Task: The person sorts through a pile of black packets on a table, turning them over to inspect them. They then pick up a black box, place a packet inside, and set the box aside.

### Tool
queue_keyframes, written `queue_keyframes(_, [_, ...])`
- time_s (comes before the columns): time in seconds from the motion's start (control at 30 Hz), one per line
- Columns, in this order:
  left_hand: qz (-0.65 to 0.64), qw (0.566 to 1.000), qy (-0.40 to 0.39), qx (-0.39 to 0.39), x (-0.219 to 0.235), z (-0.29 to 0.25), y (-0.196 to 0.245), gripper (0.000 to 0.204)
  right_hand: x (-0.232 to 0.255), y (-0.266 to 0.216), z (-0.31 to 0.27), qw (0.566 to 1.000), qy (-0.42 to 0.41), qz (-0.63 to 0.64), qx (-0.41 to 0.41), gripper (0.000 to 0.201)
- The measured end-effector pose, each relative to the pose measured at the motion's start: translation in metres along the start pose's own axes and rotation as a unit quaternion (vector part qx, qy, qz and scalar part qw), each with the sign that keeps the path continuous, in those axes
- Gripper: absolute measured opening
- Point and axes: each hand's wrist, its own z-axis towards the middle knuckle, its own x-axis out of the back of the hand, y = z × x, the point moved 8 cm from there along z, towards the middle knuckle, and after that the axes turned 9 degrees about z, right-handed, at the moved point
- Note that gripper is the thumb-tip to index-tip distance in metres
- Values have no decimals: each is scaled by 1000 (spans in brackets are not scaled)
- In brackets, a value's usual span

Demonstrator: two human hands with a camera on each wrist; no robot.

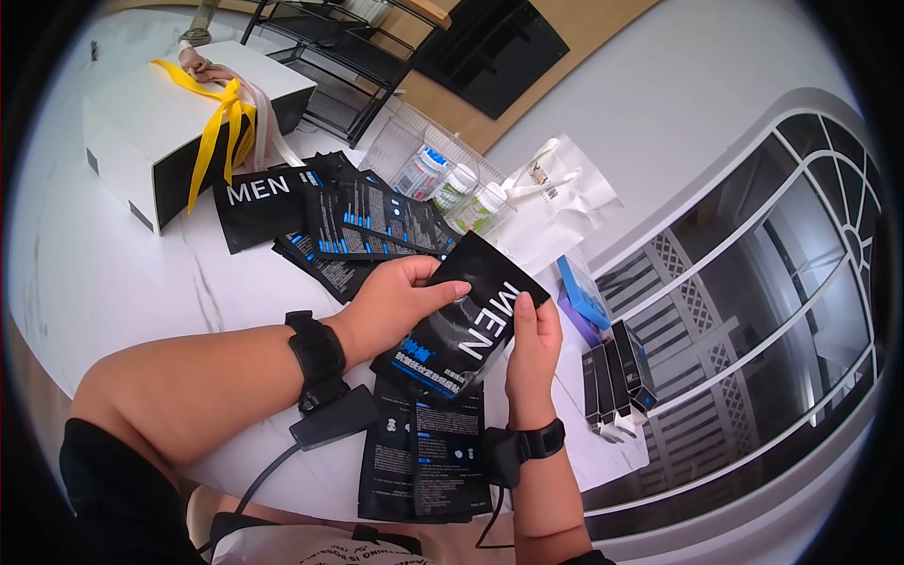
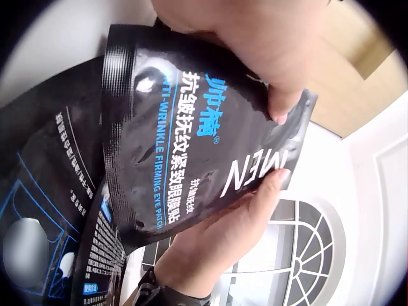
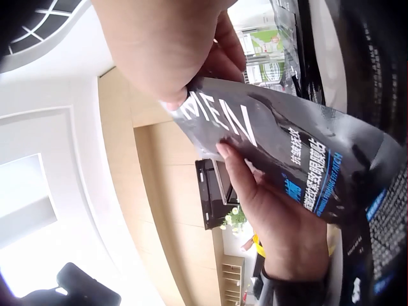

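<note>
A black eye patch packet (image 1: 443, 353) with white MEN lettering is held tilted between both hands. My left hand (image 1: 386, 306) grips its left edge, thumb lying across the front and the other fingers hidden behind. At the upper right corner, my right hand (image 1: 534, 363) pinches the packet beside the lettering. In the left wrist view, the front of the packet (image 2: 153, 146) reads anti-wrinkle firming eye patch, and both thumbs are near its MEN end. Below it, more black packets (image 1: 447, 461) lie back side up near the table's front edge.
A heap of similar packets (image 1: 363, 221) lies beyond the left hand. Behind stand a white box (image 1: 141, 122) with a yellow ribbon, a clear bin (image 1: 391, 146) with bottles, and a white paper bag (image 1: 565, 202). Small black boxes (image 1: 617, 377) stand at the table's right edge.
</note>
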Motion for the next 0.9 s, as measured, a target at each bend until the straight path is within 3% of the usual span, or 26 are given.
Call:
queue_keyframes(0.1, [3,1000,16,-17,2,1,1,16,4,19,0,992,19,76,-94,29])
queue_keyframes(0.23, [-9,999,37,-23,5,1,3,18,-6,21,-6,993,-3,37,-109,24])
queue_keyframes(0.33, [-3,1000,9,-16,-1,1,1,19,3,30,-4,993,10,41,-113,23])
queue_keyframes(0.5, [36,999,2,19,-3,3,-10,19,5,23,-4,991,33,98,-88,22])
queue_keyframes(0.57, [56,998,8,-2,-2,3,-7,18,-3,14,-8,996,-7,73,-53,22])
queue_keyframes(0.67, [81,997,0,-1,-6,0,-4,18,0,8,-8,999,-1,39,-18,22])
queue_keyframes(0.73, [85,996,2,-15,-10,-1,2,18,8,9,-3,997,29,48,-45,22])
queue_keyframes(0.8, [108,994,-11,-9,-13,-4,-1,18,8,17,-3,997,4,35,-62,22])
queue_keyframes(0.87, [104,994,20,-30,-10,-3,3,18,8,14,-6,996,31,72,-52,22])
queue_keyframes(0.9, [107,993,25,-37,-8,-2,5,18,3,4,-7,1000,1,28,-14,22])
